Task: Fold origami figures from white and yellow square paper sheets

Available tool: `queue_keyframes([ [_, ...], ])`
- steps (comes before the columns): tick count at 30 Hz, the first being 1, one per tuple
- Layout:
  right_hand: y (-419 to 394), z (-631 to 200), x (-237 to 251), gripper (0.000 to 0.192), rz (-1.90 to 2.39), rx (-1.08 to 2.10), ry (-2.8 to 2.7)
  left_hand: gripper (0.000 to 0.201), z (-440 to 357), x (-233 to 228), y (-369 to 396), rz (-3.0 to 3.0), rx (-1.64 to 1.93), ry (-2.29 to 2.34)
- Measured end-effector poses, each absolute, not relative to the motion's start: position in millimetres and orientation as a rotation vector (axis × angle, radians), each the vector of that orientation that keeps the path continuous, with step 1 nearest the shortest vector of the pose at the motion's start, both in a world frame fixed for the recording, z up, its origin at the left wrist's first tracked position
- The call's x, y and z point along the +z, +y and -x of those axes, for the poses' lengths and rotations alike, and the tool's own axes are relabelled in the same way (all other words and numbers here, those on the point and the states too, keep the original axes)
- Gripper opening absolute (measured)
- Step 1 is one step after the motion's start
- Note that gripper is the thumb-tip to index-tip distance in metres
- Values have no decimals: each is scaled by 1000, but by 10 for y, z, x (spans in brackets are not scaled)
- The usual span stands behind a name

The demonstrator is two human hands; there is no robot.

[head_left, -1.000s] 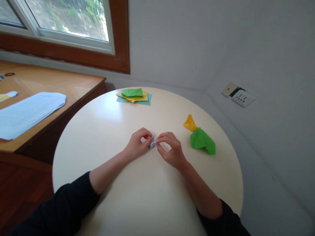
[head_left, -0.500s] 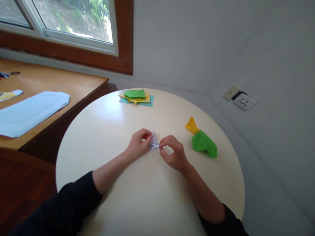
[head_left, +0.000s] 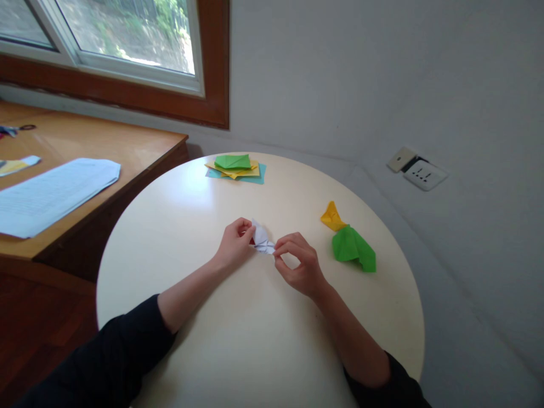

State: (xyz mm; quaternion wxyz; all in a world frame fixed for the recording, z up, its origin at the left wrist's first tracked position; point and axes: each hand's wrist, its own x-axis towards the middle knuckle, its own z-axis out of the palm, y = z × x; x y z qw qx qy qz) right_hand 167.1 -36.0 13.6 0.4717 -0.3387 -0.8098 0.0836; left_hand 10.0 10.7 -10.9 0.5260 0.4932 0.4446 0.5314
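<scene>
A small piece of folded white paper (head_left: 262, 238) is held between my two hands, just over the middle of the round table (head_left: 250, 334). Its upper left part is pinched by the thumb and fingers of my left hand (head_left: 238, 241). My right hand (head_left: 300, 263) grips the paper's right tip between thumb and forefinger, leaving a round gap in the curl of the fingers. Creases and several flaps show in the paper's lower part. The fingertips hide its left edge.
Right of my hands lie a yellow folded paper (head_left: 332, 216) and a green folded paper (head_left: 353, 249), touching. A stack of coloured papers (head_left: 255, 177) lies at the table's far edge. A wooden desk (head_left: 140, 139) at left holds printed sheets (head_left: 59, 195) and scissors (head_left: 21, 128).
My left hand has shifted slightly left and away from me, drawing the white paper wider, so more of it shows. The right hand stays nearly in place.
</scene>
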Motion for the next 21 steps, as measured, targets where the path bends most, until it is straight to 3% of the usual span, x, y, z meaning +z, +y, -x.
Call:
queue_keyframes([
  [21, -381, -1666, 134, 19, 825, 206, -1963, 22, -54, -50, 141, -691, 1207, 1088],
])
